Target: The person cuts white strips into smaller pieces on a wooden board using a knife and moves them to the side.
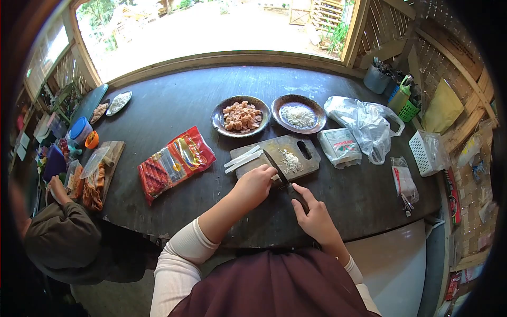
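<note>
My right hand (314, 211) is wrapped round the dark handle of a knife (282, 177), whose blade lies across a wooden cutting board (311, 168). Just left of the blade, my left hand (257, 184) is closed with its fingertips down on the board. What it pinches is hidden under the fingers. Beyond the left knuckles lie several long white strips (243, 159), overhanging the board's left edge. Thin white shreds (290, 161) form a small heap on the board, right of the blade.
Behind the board stand a bowl (215, 122) of pinkish-brown chopped pieces and a bowl (321, 120) of white shreds. A red food packet (177, 164) lies left. White plastic bags (364, 124) lie right, near a white basket (422, 153). Another person (68, 238) works at the far left.
</note>
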Demonstrator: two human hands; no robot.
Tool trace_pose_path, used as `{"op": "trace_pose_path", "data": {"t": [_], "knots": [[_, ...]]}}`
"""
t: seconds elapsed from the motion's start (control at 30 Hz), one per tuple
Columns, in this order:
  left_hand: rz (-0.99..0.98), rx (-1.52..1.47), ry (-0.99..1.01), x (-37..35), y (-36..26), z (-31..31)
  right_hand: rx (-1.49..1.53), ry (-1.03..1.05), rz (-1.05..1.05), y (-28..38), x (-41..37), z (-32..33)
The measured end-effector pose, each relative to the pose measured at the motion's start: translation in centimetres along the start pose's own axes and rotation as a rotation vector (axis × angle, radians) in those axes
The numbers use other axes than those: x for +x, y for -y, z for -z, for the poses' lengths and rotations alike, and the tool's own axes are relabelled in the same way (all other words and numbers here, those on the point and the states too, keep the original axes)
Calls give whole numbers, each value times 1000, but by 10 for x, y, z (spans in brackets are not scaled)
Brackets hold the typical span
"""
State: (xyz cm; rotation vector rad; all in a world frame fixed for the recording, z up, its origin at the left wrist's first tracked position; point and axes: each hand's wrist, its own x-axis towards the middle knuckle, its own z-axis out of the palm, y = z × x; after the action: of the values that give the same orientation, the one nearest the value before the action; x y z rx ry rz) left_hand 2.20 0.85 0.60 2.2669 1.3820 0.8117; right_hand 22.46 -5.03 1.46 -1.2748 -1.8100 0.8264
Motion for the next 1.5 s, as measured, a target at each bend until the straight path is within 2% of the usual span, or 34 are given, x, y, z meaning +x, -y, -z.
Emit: {"op": "trace_pose_path", "data": {"t": [0.63,0.87,1.03,1.27,1.33,1.47,1.5], "knots": [[-98,7,14,0,7,-2,-18,79,-127,18,0,13],[-89,24,34,0,10,-4,3,78,-121,9,-1,9],[-98,28,28,0,9,-4,-21,49,-12,3,1,7],[-118,32,16,1,10,-4,-110,117,-85,7,0,8],[-94,-10,6,1,10,-4,-92,46,39,-5,-9,6],[-91,-23,9,1,10,-5,-115,33,46,-2,-20,13],[-92,-19,2,1,10,-5,-107,65,-8,0,-19,14]]}}
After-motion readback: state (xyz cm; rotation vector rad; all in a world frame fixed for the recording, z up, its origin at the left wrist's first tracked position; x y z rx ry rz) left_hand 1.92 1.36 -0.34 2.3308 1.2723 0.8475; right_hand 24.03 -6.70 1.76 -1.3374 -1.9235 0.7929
